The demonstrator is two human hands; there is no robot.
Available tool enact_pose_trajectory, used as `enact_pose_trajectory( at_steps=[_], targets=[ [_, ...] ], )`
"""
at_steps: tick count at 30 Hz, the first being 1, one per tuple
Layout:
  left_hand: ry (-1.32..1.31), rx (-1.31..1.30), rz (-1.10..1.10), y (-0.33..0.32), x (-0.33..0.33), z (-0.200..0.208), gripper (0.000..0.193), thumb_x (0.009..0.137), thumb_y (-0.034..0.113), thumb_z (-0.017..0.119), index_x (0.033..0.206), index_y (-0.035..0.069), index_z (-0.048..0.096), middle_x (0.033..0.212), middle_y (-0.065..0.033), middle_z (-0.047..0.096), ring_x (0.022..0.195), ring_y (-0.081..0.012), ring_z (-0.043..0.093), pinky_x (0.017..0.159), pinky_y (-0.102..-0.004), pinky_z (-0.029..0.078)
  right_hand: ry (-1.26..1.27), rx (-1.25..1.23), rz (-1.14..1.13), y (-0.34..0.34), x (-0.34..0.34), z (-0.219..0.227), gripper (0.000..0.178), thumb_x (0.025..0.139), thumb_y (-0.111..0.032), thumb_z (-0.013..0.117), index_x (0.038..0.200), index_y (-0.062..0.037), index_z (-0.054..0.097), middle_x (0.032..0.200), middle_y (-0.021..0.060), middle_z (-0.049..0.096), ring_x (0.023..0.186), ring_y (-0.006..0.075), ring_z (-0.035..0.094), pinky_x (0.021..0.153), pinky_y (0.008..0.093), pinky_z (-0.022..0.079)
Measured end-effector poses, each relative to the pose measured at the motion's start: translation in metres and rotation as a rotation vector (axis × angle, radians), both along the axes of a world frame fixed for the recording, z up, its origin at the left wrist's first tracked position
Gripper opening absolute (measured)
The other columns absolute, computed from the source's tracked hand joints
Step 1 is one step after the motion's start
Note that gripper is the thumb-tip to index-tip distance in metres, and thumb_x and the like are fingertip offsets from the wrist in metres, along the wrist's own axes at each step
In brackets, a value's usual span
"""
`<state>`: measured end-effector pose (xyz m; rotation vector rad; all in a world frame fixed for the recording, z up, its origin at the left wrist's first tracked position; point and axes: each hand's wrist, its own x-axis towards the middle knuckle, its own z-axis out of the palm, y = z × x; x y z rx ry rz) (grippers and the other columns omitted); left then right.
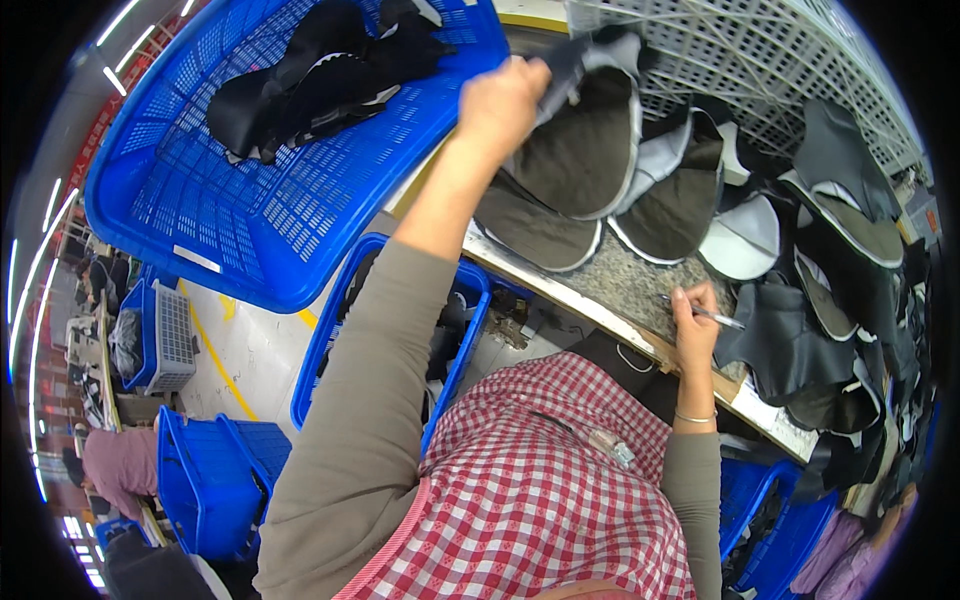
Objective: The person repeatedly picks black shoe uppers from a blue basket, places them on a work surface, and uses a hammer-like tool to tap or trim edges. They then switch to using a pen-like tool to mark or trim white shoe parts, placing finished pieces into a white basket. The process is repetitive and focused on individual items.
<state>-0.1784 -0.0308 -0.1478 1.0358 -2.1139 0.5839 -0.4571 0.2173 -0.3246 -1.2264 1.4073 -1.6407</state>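
Note:
My left hand (503, 103) is raised at the table's far side, fingers closed on the dark edge of a shoe upper (585, 140). That edge is slightly blurred, and the upper's brown-grey lining with a pale rim faces me. Below it lies another lined upper (540, 225); a third one (672, 200) rests to its right. My right hand (695, 318) is closed round a slim silver pen-like tool (722, 320) above the speckled tabletop (640, 290). A black leather upper (775, 340) lies just right of that hand.
A big blue crate (190, 215) with black pieces stands tilted at the left. Behind the uppers rises a white lattice crate (720, 60). More uppers (850, 215) are heaped at the right. A blue bin (478, 310) sits below the table edge. People work farther off.

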Motion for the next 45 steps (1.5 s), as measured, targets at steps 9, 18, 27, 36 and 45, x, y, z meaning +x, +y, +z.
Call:
enact_pose_trajectory(
  at_steps=[9,18,27,36,45],
  targets=[
    [0.366,0.192,-0.078,-0.165,0.166,-0.039,0.033,0.092,0.023,0.075,0.124,0.014,0.075,0.119,-0.0124,0.072,0.110,-0.0230,0.070,0.094,-0.0346,0.056,0.023,0.097,-0.044,0.001,-0.003,0.001,0.025,0.100,-0.009,0.068,0.086,-0.0085,0.047,0.075,-0.0031,0.051,0.068,0.0039,0.043,0.063,0.0216,0.036],
    [-0.016,0.606,0.870,-0.232,0.334,-0.035,0.059,0.085,0.030,0.081,0.138,0.015,0.060,0.131,-0.0167,0.068,0.122,-0.0392,0.065,0.103,-0.0513,0.051,-0.019,0.117,-0.081,-0.003,0.003,0.004,0.026,0.099,-0.010,0.069,0.087,-0.0093,0.046,0.075,-0.0027,0.050,0.067,0.0044,0.041,0.062,0.0222,0.035],
    [0.908,-0.183,0.035,-0.075,0.263,0.032,0.026,0.091,0.011,0.079,0.108,-0.007,0.073,0.105,-0.0144,0.078,0.087,-0.0209,0.072,0.083,-0.0308,0.057,-0.009,0.121,-0.099,-0.003,0.008,0.008,0.022,0.097,-0.009,0.071,0.086,-0.0096,0.052,0.076,-0.0053,0.052,0.070,0.0028,0.044,0.063,0.0217,0.036],
    [0.190,-0.030,-0.814,0.027,0.016,0.022,0.022,0.082,-0.009,0.069,0.100,0.003,0.068,0.118,-0.0149,0.073,0.105,-0.0322,0.070,0.089,-0.0395,0.057,-0.197,0.022,-0.100,-0.001,0.001,0.005,0.027,0.099,-0.017,0.072,0.084,-0.0121,0.051,0.069,-0.0067,0.051,0.058,0.0013,0.039,0.052,0.0210,0.030],
    [0.032,1.686,-1.045,0.024,-0.054,-0.125,0.079,0.101,0.039,0.064,0.161,0.006,0.024,0.161,-0.0183,0.036,0.150,-0.0292,0.037,0.123,-0.0456,0.030,-0.032,-0.090,-0.013,-0.009,0.019,0.023,0.024,0.095,-0.015,0.075,0.083,-0.0082,0.056,0.073,-0.0062,0.054,0.066,0.0030,0.045,0.059,0.0223,0.037]
  ],
)
